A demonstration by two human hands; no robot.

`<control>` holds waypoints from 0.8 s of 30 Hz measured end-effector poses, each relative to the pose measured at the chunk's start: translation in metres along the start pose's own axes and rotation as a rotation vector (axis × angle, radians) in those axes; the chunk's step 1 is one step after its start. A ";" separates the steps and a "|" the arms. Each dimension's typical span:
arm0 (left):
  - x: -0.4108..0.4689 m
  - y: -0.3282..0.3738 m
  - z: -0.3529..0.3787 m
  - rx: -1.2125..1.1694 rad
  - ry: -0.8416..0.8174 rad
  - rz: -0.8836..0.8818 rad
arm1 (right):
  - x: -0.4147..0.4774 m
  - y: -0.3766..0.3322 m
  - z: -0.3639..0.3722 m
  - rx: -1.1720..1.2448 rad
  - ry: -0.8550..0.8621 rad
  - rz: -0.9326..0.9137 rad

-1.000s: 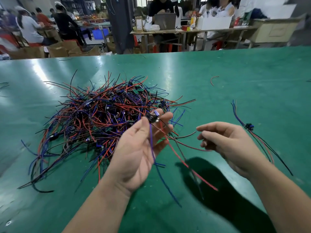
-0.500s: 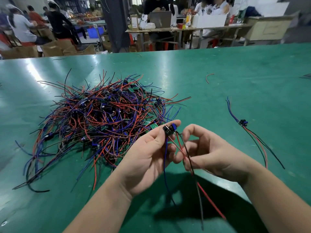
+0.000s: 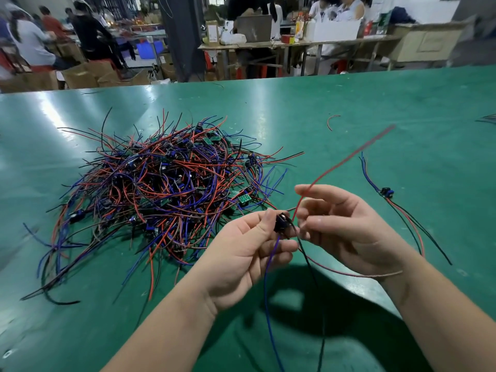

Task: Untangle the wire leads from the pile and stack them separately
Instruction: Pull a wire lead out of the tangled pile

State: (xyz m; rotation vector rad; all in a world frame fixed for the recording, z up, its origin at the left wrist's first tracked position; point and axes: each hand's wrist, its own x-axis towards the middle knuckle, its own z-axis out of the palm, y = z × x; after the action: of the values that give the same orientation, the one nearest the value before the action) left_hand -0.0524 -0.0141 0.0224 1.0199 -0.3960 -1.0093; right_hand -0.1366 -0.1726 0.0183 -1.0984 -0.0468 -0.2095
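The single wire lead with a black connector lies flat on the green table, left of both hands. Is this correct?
No. The head view shows the single wire lead with a black connector flat on the green table, right of the left hand and right hand.

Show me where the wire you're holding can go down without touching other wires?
Bare green table lies beyond the pile, up to the far edge, and between the pile and the lone lead on the right. A small red scrap sits far back. It is crowded over the pile itself.
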 end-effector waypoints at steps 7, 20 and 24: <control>0.003 -0.007 -0.002 0.032 0.068 -0.066 | 0.000 0.007 0.002 -0.362 -0.028 -0.047; 0.002 -0.005 -0.003 0.160 0.075 -0.005 | 0.005 0.003 0.010 -0.136 0.254 0.031; 0.001 -0.006 0.000 0.168 0.030 -0.041 | 0.006 0.001 0.008 0.024 0.320 0.168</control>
State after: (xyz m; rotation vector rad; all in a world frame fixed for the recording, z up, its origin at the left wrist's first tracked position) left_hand -0.0548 -0.0153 0.0170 1.1966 -0.4422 -1.0090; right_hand -0.1304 -0.1661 0.0213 -1.0278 0.3272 -0.2303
